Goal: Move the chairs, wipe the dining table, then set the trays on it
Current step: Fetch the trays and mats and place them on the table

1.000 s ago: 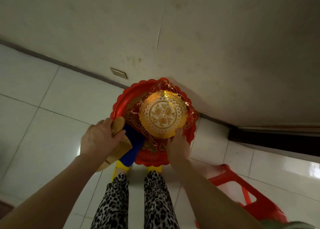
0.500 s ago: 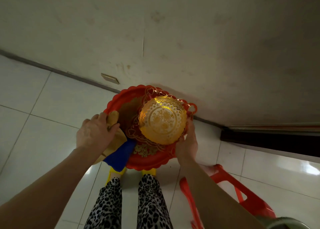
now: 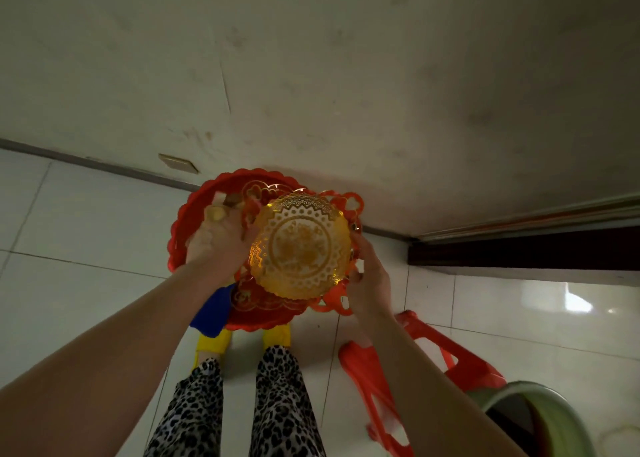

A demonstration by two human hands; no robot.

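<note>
At centre frame a stack of trays was held over the tiled floor: a red tray [image 3: 194,221] beneath, a yellow tray [image 3: 300,247] on top. The left hand [image 3: 216,242] grasped the red tray's left rim together with a cloth [image 3: 211,309] hanging below. The right hand [image 3: 369,273] gripped the stack's right edge. A red chair [image 3: 415,363] stood at lower right. No table was in view; judged so, setting the trays down remained outstanding. Whether wiping was complete could not be determined.
</note>
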